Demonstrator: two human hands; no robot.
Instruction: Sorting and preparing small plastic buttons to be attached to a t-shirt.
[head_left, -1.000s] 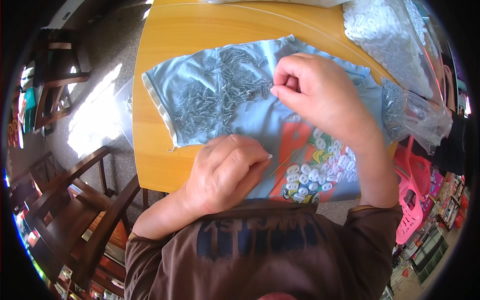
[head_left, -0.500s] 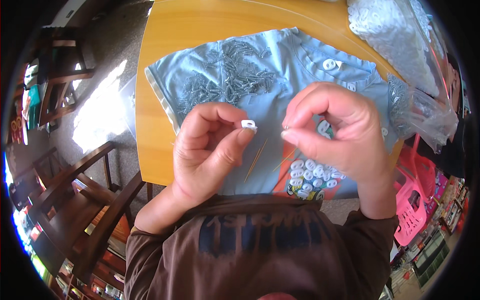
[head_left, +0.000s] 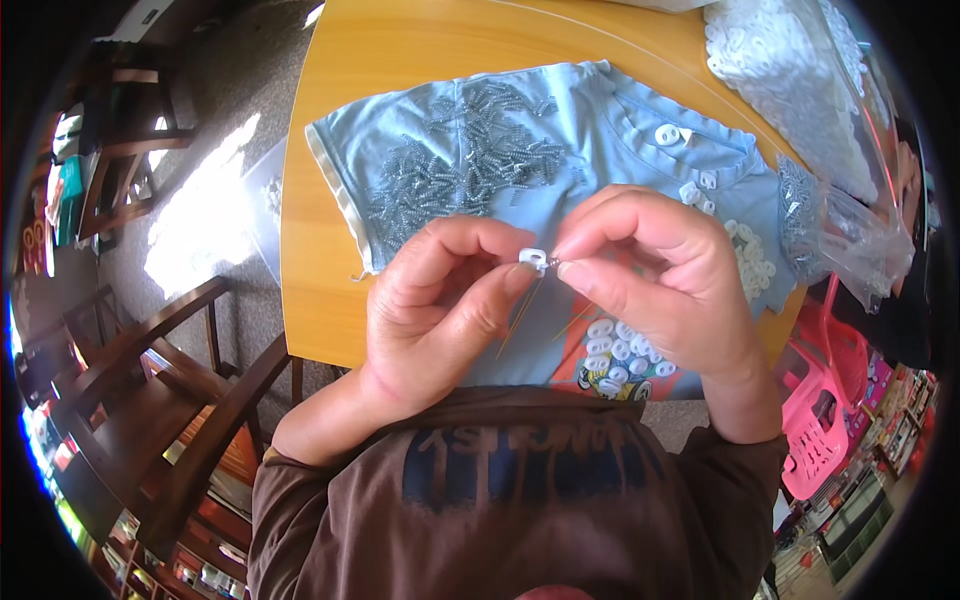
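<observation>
Between thumb and forefinger, my left hand (head_left: 430, 310) pinches a small white plastic piece with an oval hole (head_left: 533, 257). My right hand (head_left: 670, 280) pinches a tiny metal spring (head_left: 554, 262) and holds it against the right side of that piece. Both hands are closed and hover over a light blue T-shirt (head_left: 590, 120) spread on the table. Many small metal springs (head_left: 510, 150) lie heaped on its sleeve and shoulder. Below my right hand sits a cluster of white plastic pieces with holes (head_left: 620, 355). Thin golden sticks (head_left: 517, 325) rest on the cloth between the hands.
The yellow wooden table (head_left: 400, 75) carries a clear bag of white pieces (head_left: 780, 80) at the far right. A smaller clear bag with springs (head_left: 800, 215) lies at the right edge. Wooden chairs (head_left: 200, 340) stand at left, a pink plastic basket (head_left: 815, 440) at right.
My hands have come together: the left moved right with the white piece, and the right moved slightly left and down, bringing the spring to the piece.
</observation>
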